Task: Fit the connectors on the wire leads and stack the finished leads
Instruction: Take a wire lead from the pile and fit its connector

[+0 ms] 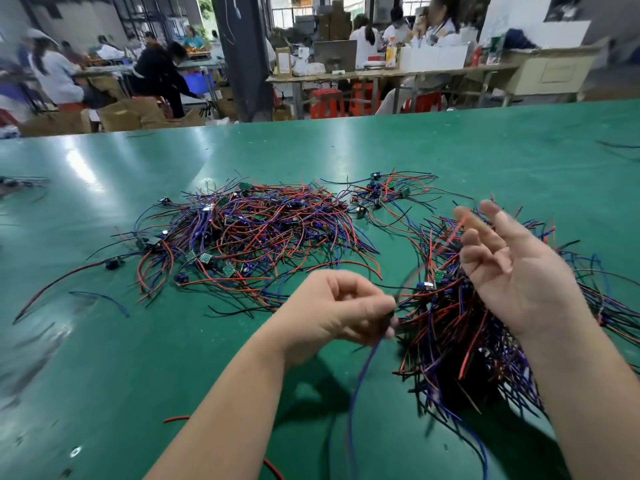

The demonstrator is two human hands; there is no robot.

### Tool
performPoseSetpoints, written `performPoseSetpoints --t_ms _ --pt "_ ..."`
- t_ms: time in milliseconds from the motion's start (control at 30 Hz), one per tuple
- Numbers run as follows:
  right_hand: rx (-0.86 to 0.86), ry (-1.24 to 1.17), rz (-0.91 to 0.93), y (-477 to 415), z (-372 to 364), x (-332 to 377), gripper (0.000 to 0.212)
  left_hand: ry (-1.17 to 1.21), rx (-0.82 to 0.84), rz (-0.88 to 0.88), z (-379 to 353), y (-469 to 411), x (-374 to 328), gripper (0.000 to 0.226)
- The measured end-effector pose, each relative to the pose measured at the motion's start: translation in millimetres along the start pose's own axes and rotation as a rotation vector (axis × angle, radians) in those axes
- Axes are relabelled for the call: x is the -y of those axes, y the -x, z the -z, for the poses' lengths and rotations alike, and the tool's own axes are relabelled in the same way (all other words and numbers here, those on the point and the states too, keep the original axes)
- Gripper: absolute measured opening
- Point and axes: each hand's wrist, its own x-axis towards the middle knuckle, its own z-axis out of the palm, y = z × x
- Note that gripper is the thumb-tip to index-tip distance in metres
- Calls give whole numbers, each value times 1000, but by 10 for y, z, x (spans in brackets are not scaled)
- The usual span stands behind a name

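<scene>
Roughly halfway maybe: big pile (249, 230) to go, decent stack (460, 341) done. Left hand (343, 306) pinching blue lead (361, 375), right hand (516, 271) spread, empty.

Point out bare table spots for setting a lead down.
The green table is bare left of the left hand, and along its far edge. Crowded: the loose red, blue and black wire tangle mid-table and the dense wire stack.

Factory assembly floor, green worktable (450, 147), wire lead piles (249, 230), seated workers (162, 71), cartons (128, 114)
</scene>
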Motion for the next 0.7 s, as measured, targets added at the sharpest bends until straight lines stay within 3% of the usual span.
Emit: performPoseSetpoints --t_ms 100,167,267,333,400,467,533,600,633,700 --pt "27 214 19 90 -50 -55 11 182 -202 -98 16 -76 28 10" --pt "163 392 -14 168 -86 -117 21 239 -268 -126 7 -116 50 11" --pt "522 639 -86 288 -125 -226 33 193 -268 -117 3 -134 96 14" --pt "581 752 -5 320 -124 -304 37 100 -219 -58 -11 -132 134 21" --pt "479 839 154 303 -134 -329 28 53 -214 -17 -2 -135 136 23" --pt "366 798 256 246 -123 -261 27 -93 -350 -54 97 -128 109 27" --pt "234 655 299 188 -53 -105 31 -506 -717 -147 337 -105 100 30" --pt "41 715 384 120 52 48 32 -892 -1122 -215 632 -24 94 21" --pt "-70 853 431 77 121 103 31 -991 -1218 -167 773 6 120 14" --pt "-214 1191 453 11 224 145 31 -1141 -1218 163 987 37 227 28"
